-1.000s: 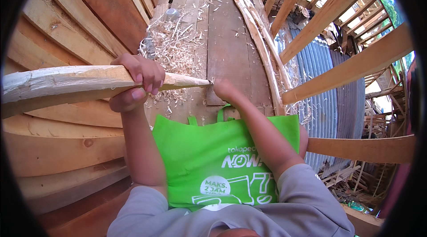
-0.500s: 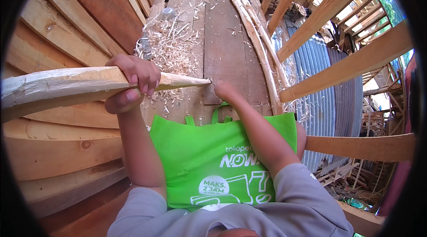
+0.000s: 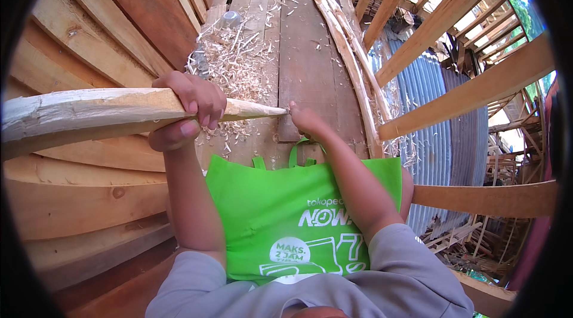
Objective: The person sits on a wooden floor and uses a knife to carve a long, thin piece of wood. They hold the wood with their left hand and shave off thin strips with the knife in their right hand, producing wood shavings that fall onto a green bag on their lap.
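Note:
My left hand (image 3: 194,103) is wrapped round a long piece of pale, whittled wood (image 3: 107,103), thick at the left and narrowing to a point on the right. My right hand (image 3: 304,120) is closed right at the pointed end, its thumb side up against the tip. Whatever its fingers hold is hidden or too small to make out. A bright green cloth bag (image 3: 268,193) lies spread over my lap, under both forearms.
Wood shavings (image 3: 239,61) lie heaped on the plank floor (image 3: 304,49), beside a small clear cup (image 3: 230,18). Two long peeled poles (image 3: 346,49) lie along the right. Stacked boards (image 3: 89,37) form the left side; a slatted rail (image 3: 477,91) and corrugated metal sheets (image 3: 421,103) stand right.
My right hand has turned a little and its thumb side now shows at the wood's tip. The left grip stays the same. The whole view has shifted slightly.

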The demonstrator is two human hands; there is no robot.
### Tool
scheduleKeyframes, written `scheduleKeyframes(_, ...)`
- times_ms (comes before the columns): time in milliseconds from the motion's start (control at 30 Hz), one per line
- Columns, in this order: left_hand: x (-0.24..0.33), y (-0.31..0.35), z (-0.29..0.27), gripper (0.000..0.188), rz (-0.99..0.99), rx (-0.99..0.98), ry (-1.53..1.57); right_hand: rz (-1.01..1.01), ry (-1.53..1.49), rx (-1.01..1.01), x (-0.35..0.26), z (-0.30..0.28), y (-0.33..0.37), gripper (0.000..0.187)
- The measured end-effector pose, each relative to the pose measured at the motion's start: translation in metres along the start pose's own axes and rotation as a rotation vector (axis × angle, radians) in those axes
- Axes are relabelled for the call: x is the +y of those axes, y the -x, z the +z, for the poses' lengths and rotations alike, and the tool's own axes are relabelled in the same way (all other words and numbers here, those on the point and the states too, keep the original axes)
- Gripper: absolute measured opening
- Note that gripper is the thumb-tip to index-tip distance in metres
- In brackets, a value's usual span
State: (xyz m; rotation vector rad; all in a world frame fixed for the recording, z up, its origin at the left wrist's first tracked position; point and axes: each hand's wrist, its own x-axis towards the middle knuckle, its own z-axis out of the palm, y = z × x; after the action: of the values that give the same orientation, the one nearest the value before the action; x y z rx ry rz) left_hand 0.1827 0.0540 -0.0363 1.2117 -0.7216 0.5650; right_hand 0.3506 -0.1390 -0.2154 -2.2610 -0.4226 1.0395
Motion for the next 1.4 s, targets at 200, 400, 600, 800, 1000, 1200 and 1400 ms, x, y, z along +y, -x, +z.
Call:
scheduleKeyframes(200, -0.003, -0.001, 0.004, 0.022, 0.028, 0.027, -0.007, -0.072, -0.139, 0.033, 0.009, -0.006, -0.016, 0.050)
scheduleKeyframes(400, -0.007, -0.001, 0.000, 0.022, 0.041, 0.000, 0.012, 0.052, -0.119, 0.004, 0.029, 0.008, -0.026, 0.048)
scheduleKeyframes(600, -0.005, -0.001, -0.001, 0.020, 0.015, -0.008, 0.033, 0.139, -0.185, -0.076, 0.002, 0.008, 0.005, 0.044)
scheduleKeyframes(800, -0.008, -0.006, -0.007, 0.018, 0.057, -0.131, 0.095, 0.324, -0.283, -0.237, 0.009, -0.003, 0.008, 0.038)
scheduleKeyframes(1000, -0.005, -0.001, -0.007, 0.029, 0.046, -0.058, 0.061, 0.391, -0.547, -0.338, 0.015, 0.007, -0.004, 0.044)
scheduleKeyframes(1200, -0.015, 0.011, 0.001, 0.056, 0.205, 0.241, -0.074, 0.328, -0.461, -0.290, 0.009, 0.011, -0.006, 0.044)
scheduleKeyframes(1400, -0.026, 0.017, 0.001, 0.076, 0.124, 0.423, -0.227, 0.314, -0.557, -0.251, -0.005, 0.003, 0.009, 0.045)
